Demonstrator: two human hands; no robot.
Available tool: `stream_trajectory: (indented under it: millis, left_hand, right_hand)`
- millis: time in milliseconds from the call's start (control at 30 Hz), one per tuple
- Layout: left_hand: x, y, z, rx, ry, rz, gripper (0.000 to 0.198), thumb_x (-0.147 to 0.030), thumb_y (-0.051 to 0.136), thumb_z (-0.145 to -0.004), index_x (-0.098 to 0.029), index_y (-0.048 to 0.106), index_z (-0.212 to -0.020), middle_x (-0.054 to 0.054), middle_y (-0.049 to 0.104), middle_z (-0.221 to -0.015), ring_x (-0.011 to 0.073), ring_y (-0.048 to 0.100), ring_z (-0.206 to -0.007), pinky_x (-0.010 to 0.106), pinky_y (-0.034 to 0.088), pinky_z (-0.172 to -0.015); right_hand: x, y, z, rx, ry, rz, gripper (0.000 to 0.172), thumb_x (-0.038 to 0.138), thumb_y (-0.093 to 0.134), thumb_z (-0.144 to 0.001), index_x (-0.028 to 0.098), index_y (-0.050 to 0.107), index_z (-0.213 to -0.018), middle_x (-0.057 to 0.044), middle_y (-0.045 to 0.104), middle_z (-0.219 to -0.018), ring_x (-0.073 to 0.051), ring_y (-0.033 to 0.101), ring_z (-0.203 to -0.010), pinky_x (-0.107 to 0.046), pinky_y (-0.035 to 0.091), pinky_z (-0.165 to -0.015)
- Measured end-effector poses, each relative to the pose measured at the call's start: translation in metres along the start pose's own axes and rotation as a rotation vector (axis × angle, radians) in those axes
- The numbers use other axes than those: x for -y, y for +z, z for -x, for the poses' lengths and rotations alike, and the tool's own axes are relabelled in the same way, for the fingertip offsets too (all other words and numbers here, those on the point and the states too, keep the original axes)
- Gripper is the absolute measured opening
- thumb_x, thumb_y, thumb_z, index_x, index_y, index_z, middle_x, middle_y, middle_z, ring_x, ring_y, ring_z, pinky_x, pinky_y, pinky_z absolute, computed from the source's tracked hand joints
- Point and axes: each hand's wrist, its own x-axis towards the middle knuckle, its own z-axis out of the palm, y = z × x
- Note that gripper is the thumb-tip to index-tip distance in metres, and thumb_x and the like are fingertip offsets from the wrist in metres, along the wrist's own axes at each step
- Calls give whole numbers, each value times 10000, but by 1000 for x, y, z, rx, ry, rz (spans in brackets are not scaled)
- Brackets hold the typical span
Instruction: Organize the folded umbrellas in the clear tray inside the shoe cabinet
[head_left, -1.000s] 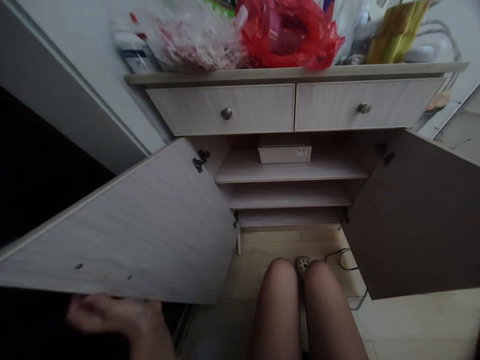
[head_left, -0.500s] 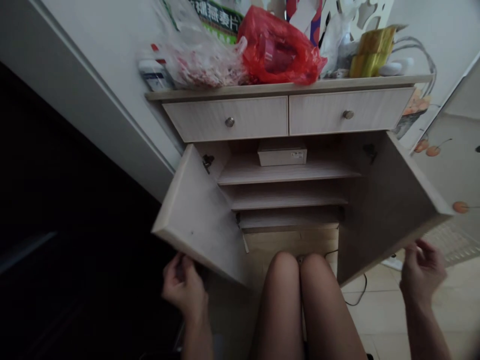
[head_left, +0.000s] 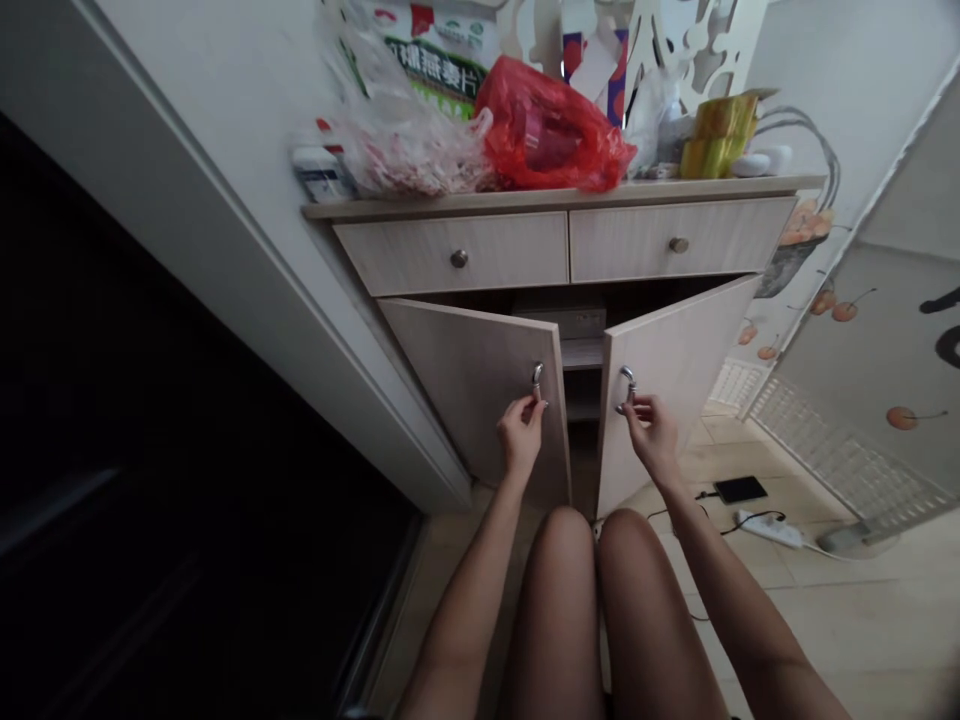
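Observation:
My left hand pinches the metal handle of the left cabinet door. On the other side, my right hand has its fingers closed on the curved handle of the right cabinet door. Both doors stand partly open, with a narrow gap between their edges. Through that gap a pale box shows on the upper shelf; most of the inside is hidden behind the doors.
Above the doors are two drawers with round knobs. A red plastic bag, a clear bag and yellow tape rolls crowd the top. On the floor at right lie a power strip and a black device.
Both doors have swung inward from wide open to partly open. My hands have come from the doors' lower outer edges to the handles, closer together.

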Motion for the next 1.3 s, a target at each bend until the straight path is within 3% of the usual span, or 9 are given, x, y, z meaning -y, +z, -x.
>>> stream_trajectory:
  millis: [200,400,967,1300]
  left_hand:
    - [-2,39,-34,101,-12,-158,84,-229,673,-852,-156,715,-857,88,722,-826,192,655,-765,295,481,-751]
    - [-2,62,-54,126,-28,-207,86,-225,664,-870,-158,718,-869,106,729,-895,208,668,-838,307,476,-807]
    - [8,93,-95,200,-111,-224,88,-223,657,-876,-150,706,-876,107,735,-895,195,665,-822,285,445,-773]
    - [9,97,-101,214,-122,-186,89,-214,658,-873,-148,714,-897,122,734,-929,211,674,-893,312,459,-837]
  right_hand:
    - [1,61,-41,26,-16,112,350,551,461,-913,214,547,-874,-79,707,-893,-214,672,-758,-323,474,-675]
    - [-2,90,-63,9,12,162,260,463,456,-918,216,534,-892,-88,699,-932,-215,659,-800,-315,449,-699]
    - [-19,121,-106,64,11,211,159,349,480,-889,202,539,-896,-81,645,-823,-212,583,-739,-317,404,-684]
    - [-19,129,-112,57,72,236,206,377,478,-893,196,575,-916,-106,665,-858,-210,573,-719,-337,421,-690]
